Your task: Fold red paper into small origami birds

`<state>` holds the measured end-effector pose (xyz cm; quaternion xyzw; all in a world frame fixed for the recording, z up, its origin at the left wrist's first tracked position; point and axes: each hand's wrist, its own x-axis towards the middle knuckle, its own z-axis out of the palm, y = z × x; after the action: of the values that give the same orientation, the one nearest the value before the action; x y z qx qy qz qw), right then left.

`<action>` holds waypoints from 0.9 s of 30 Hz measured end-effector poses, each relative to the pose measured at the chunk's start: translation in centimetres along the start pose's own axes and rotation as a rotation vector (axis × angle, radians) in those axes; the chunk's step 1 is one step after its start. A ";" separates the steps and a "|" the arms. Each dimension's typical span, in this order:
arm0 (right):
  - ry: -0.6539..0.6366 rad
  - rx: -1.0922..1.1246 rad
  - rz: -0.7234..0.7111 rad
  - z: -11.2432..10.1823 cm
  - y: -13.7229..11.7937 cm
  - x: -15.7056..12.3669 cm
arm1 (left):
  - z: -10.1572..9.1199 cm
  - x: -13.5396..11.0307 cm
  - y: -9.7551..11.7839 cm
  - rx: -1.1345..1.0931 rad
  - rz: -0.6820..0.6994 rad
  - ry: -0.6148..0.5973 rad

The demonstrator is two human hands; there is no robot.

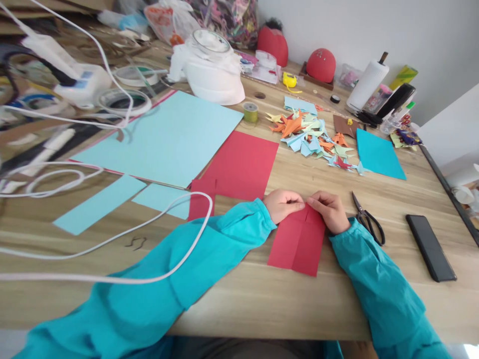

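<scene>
A creased piece of red paper (296,245) lies on the wooden table in front of me, its far edge between my hands. My left hand (285,204) pinches that far edge near its middle. Close beside it, my right hand (330,210) grips the same edge with thumb and fingers pressed together. Creases run lengthwise and across the paper, and a small part at the far end looks folded. To the right of my right hand lie black-handled scissors (368,219), closed. A larger red sheet (243,164) rests beyond my left hand, next to a narrow red strip (202,199).
Folded paper cranes (309,134) are piled at the back. Light blue sheets (160,137) and cut strips (99,204) lie left. A white cable (179,271) loops over my left sleeve. A phone (430,248) and a blue sheet (379,153) are at right; a thread spool (250,112) stands behind.
</scene>
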<state>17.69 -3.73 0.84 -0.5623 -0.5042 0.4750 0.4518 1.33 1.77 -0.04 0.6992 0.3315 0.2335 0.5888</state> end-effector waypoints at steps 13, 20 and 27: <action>0.337 0.349 0.054 -1.5 0.0 0.9 | -0.7 -0.5 0.7 -0.259 -0.110 -0.011; 0.173 0.310 0.072 -1.2 0.0 0.5 | -0.4 0.0 0.4 -0.242 -0.043 0.080; -0.027 0.034 0.024 0.1 -0.7 -0.2 | 0.0 -0.1 0.0 0.129 0.030 -0.003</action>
<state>17.51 -3.86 1.49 -0.5541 -0.4953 0.4964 0.4486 1.25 1.64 -0.04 0.7409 0.3346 0.2193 0.5395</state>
